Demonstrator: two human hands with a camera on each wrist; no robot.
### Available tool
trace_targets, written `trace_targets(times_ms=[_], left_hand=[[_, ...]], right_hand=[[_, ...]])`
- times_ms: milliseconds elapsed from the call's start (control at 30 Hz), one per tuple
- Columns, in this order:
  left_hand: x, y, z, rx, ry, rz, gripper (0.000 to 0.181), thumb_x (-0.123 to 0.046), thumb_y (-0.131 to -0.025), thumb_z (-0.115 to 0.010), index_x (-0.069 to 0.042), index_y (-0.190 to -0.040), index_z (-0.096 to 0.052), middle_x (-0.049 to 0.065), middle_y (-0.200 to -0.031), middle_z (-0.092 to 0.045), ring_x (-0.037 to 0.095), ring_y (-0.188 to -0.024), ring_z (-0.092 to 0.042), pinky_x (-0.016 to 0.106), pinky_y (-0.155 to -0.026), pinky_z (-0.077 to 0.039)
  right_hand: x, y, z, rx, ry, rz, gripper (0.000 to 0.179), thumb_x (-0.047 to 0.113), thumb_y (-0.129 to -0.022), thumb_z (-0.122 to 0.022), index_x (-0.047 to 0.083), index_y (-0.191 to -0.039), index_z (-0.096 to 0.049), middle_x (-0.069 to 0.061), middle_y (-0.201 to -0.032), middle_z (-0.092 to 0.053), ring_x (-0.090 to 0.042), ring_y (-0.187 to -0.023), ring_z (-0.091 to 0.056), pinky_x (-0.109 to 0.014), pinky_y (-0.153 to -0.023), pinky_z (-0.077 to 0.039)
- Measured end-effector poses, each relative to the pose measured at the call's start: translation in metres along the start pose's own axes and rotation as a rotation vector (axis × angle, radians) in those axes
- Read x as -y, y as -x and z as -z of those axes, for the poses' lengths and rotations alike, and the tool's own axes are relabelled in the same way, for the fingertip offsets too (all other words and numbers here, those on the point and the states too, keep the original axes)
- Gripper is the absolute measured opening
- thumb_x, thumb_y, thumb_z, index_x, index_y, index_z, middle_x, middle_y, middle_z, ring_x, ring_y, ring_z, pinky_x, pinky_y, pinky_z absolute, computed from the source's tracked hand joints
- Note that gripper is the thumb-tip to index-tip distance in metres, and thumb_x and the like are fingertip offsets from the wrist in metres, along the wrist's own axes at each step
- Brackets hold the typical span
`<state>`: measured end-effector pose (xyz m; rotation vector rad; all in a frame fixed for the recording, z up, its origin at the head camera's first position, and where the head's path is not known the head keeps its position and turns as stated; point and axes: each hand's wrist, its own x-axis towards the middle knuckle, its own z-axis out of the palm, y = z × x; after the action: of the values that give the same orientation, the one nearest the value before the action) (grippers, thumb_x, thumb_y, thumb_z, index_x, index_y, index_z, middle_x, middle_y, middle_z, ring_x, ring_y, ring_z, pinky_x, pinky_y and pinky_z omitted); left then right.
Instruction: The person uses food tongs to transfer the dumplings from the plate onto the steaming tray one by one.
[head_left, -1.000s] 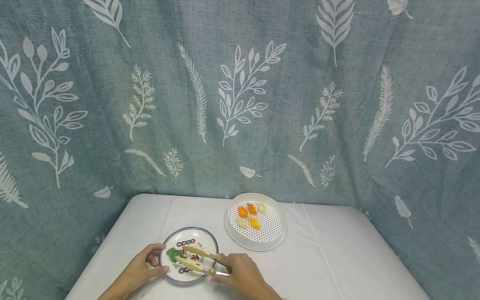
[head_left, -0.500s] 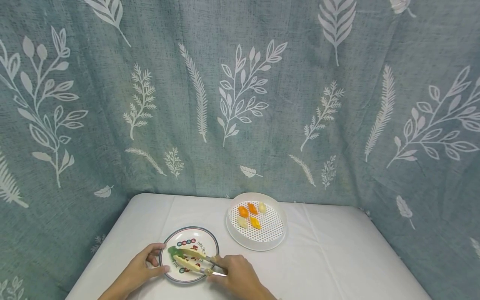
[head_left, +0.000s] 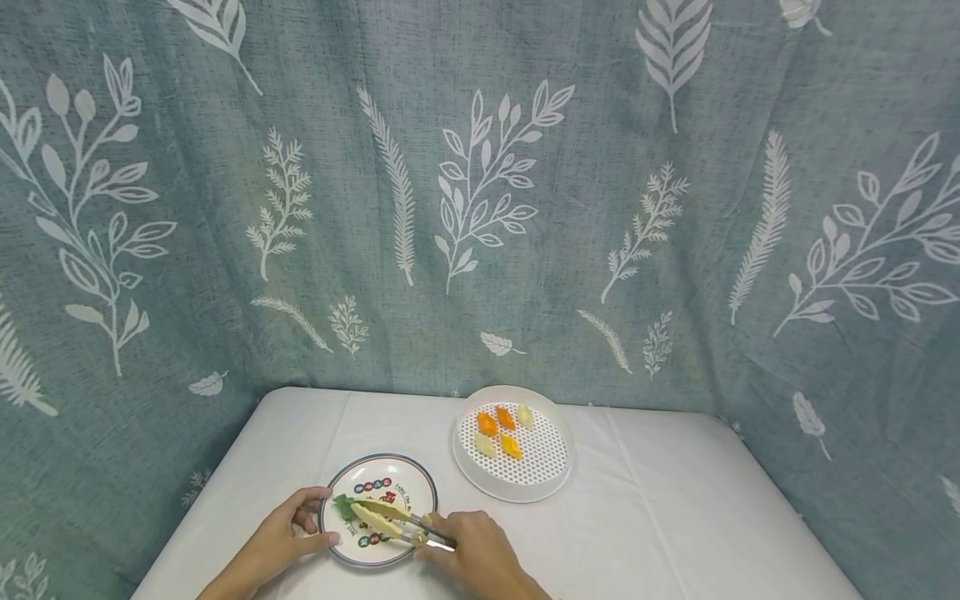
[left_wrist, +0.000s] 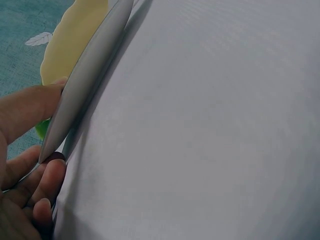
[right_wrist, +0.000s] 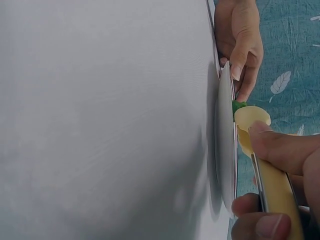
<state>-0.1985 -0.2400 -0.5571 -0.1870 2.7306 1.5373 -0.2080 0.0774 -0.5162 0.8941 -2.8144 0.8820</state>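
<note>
My left hand point(head_left: 285, 535) holds the left rim of a round white plate point(head_left: 412, 479) with a dark blue edge and printed words and pictures. In the left wrist view, its thumb lies over the rim of the plate point(left_wrist: 82, 90) and its fingers are at the edge. My right hand point(head_left: 480, 546) grips a pair of tongs point(head_left: 381, 522) with pale yellow ends and metal arms. The ends reach over the plate to a small green leafy-looking piece point(head_left: 343, 506) near its left side. The tips partly cover that piece; whether they pinch it, I cannot tell.
Behind and to the right of the plate stands a round white tray with a perforated bottom point(head_left: 543, 454). Several small orange, yellow and cream pieces point(head_left: 511, 447) lie in it. A white cloth covers the table point(head_left: 675, 492); a green leaf-patterned curtain point(head_left: 480, 208) hangs around it.
The tongs' ends have moved closer together and lower-left around the green piece, which has shifted slightly. My left hand stays on the plate rim.
</note>
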Motion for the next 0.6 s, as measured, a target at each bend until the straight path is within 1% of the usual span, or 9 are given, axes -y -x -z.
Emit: trace_targets(times_ms=[67, 200, 333, 433, 600], left_hand=[[0.0, 0.0, 0.0, -0.001, -0.002, 0.0, 0.084, -0.034, -0.068, -0.096, -0.007, -0.139, -0.058, 0.002, -0.099, -0.06, 0.02, -0.084, -0.049, 0.03, -0.071, -0.041], [0.001, 0.001, 0.0, -0.001, -0.002, -0.005, 0.083, -0.033, -0.068, -0.096, -0.007, -0.138, -0.058, 0.002, -0.099, -0.06, 0.02, -0.084, -0.049, 0.03, -0.071, -0.042], [0.0, 0.002, 0.001, -0.002, 0.0, -0.007, 0.082, -0.031, -0.069, -0.095, -0.008, -0.138, -0.058, 0.002, -0.099, -0.06, 0.019, -0.084, -0.049, 0.029, -0.07, -0.042], [-0.001, 0.002, 0.001, 0.001, 0.008, -0.012, 0.083, -0.031, -0.069, -0.095, -0.008, -0.139, -0.058, 0.002, -0.098, -0.06, 0.019, -0.083, -0.049, 0.028, -0.07, -0.042], [-0.002, 0.003, 0.0, 0.003, 0.021, -0.025, 0.083, -0.031, -0.069, -0.095, -0.007, -0.139, -0.057, 0.002, -0.096, -0.059, 0.019, -0.082, -0.048, 0.028, -0.069, -0.042]], right_hand=[[0.0, 0.0, 0.001, -0.002, -0.005, -0.005, 0.057, 0.049, -0.084, -0.079, 0.01, -0.125, -0.073, 0.019, -0.059, -0.044, -0.002, -0.054, -0.03, -0.022, -0.053, -0.032], [-0.001, 0.001, 0.003, -0.007, -0.005, -0.014, 0.056, 0.048, -0.084, -0.08, 0.01, -0.125, -0.073, 0.018, -0.059, -0.037, -0.002, -0.054, -0.03, -0.023, -0.052, -0.031], [-0.002, 0.0, 0.007, 0.003, -0.011, -0.048, 0.057, 0.047, -0.084, -0.08, 0.01, -0.127, -0.072, 0.015, -0.06, -0.034, -0.003, -0.054, -0.029, -0.023, -0.051, -0.03], [-0.004, 0.001, 0.012, 0.0, -0.026, -0.068, 0.056, 0.046, -0.084, -0.081, 0.01, -0.126, -0.072, 0.016, -0.059, -0.038, -0.002, -0.054, -0.03, -0.022, -0.051, -0.031], [-0.01, 0.005, 0.022, -0.029, -0.037, -0.062, 0.054, 0.044, -0.085, -0.082, 0.009, -0.125, -0.073, 0.017, -0.06, -0.046, -0.002, -0.055, -0.035, -0.022, -0.052, -0.036]])
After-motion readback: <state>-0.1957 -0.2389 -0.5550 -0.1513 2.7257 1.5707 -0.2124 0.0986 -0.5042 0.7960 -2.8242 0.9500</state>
